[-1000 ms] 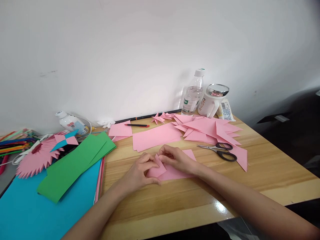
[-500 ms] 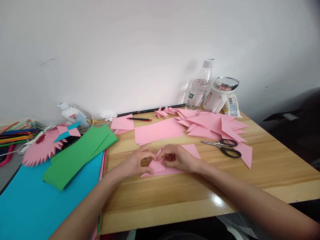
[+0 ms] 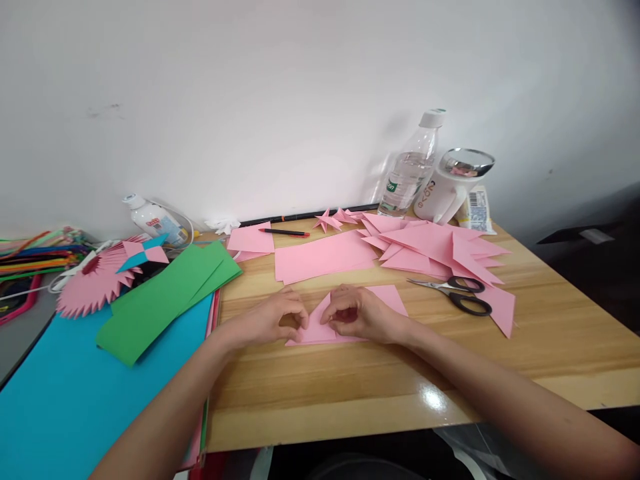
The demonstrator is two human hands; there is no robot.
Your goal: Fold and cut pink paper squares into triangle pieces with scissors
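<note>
A pink paper strip (image 3: 317, 325) lies on the wooden table (image 3: 300, 387), its left end folded slantwise.

The single head-worn camera looks forward and down, at close range, across the glossy, light-brown wooden tabletop (image 3: 320, 393) toward the flat white wall (image 3: 300, 93).

Forearms (image 3: 480, 377) slant inward, left hand (image 3: 274, 316) and right hand (image 3: 366, 313) near each other, fingers (image 3: 299, 309) bent.

A pale wall (image 3: 280, 100) is marked by faint smudges (image 3: 104, 111) at left; a bright spot (image 3: 433, 398) is reflected in the wooden table (image 3: 340, 400), and the space at right is darkened.
</note>
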